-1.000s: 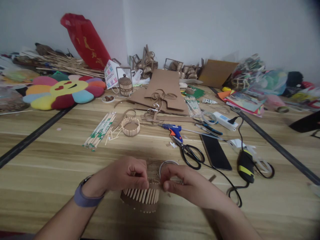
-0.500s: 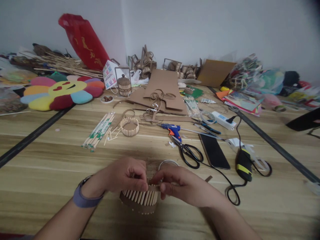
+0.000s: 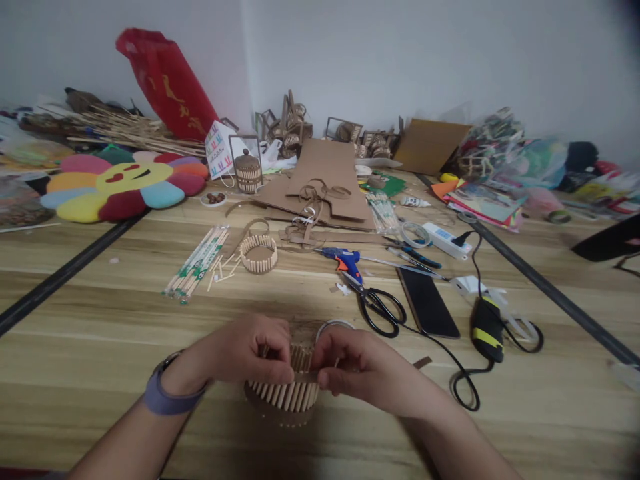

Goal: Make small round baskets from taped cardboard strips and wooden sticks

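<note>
A small round basket of upright wooden sticks (image 3: 287, 396) with a brown cardboard base is in front of me near the table's front edge. Along its upper rim runs a brown cardboard strip (image 3: 304, 377). My left hand (image 3: 255, 350) is closed, its thumb and bent fingers pinching the basket's rim on the left. With thumb and forefinger, my right hand (image 3: 350, 363) pinches the strip on the right side of the rim. A strip end (image 3: 423, 363) shows beyond the right wrist. Behind the right hand, a white ring (image 3: 336, 323) is partly hidden.
Beyond my hands lie scissors (image 3: 381, 310), a blue glue gun (image 3: 345, 261), a phone (image 3: 429, 303) and a corded black-and-yellow tool (image 3: 488, 330). A second stick ring (image 3: 259, 255), packed sticks (image 3: 197, 263) and cardboard sheets (image 3: 325, 177) stand farther back, near a flower cushion (image 3: 125, 187).
My right hand has shifted slightly, its fingers bent closer to the rim. The basket has moved a little to the right, and more of its inner far sticks shows between my hands.
</note>
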`<state>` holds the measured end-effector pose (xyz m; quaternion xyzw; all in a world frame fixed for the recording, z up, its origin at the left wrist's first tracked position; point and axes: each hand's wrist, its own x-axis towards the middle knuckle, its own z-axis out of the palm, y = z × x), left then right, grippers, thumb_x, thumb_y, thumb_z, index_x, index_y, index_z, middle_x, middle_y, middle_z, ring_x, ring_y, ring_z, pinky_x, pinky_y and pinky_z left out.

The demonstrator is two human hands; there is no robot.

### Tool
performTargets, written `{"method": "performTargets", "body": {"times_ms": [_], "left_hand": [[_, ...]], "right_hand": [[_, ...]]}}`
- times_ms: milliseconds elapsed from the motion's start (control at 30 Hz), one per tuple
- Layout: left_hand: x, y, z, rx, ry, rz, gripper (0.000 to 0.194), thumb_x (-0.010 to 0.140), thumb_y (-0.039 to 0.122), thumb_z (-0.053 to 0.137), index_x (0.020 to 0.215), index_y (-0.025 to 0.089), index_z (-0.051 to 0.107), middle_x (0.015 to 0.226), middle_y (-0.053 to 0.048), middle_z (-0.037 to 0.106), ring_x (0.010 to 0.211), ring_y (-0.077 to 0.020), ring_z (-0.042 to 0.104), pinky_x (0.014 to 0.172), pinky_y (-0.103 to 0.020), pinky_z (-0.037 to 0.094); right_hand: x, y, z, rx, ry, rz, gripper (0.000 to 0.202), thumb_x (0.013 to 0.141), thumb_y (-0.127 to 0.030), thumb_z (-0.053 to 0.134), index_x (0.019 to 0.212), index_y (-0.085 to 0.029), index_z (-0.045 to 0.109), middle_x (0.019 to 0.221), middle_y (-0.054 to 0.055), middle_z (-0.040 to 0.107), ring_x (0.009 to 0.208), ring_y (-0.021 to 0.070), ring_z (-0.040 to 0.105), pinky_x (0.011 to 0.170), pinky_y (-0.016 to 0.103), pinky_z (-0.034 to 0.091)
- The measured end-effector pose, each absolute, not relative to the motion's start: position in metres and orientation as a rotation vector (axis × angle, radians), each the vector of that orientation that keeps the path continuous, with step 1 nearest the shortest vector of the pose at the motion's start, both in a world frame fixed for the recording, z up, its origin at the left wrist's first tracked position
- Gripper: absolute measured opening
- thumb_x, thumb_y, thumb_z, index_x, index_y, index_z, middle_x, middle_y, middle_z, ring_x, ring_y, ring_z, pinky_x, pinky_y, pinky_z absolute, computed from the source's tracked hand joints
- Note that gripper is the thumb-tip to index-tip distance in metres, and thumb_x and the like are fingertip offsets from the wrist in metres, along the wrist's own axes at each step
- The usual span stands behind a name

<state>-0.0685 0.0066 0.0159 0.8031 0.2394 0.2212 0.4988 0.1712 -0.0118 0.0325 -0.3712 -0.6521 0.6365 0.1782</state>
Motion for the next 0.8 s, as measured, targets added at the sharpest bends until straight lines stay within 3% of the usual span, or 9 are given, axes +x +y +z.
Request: {"method": "performTargets", "body": {"times_ms": [167, 800], "left_hand": [[-0.0685, 0.0077, 0.0157, 1.932, 0.579, 0.54, 0.053, 0.088, 0.064, 0.056, 0.064, 0.017, 0.067, 0.057, 0.001, 0.057, 0.063, -0.0127, 0.049, 0.06, -0.025, 0.035], [-0.0646, 0.0069, 0.02, 1.974, 0.57, 0.575, 0.056, 0.089, 0.064, 0.054, 0.061, 0.017, 0.064, 0.055, 0.002, 0.056, 0.062, -0.0124, 0.047, 0.06, -0.025, 0.034]], "right_hand": [[0.1712, -0.0121, 0.0335, -1.073, -1.925, 1.714, 0.028, 0.08, -0.04, 0.072, 0.076, -0.016, 0.059, 0.069, -0.002, 0.055, 0.059, 0.0096, 0.045, 0.052, 0.02, 0.034], [0.1711, -0.0131, 0.028, -1.068, -2.043, 1.51, 0.012, 0.079, -0.021, 0.068, 0.072, -0.017, 0.058, 0.073, -0.003, 0.057, 0.062, 0.01, 0.049, 0.055, 0.02, 0.036]]}}
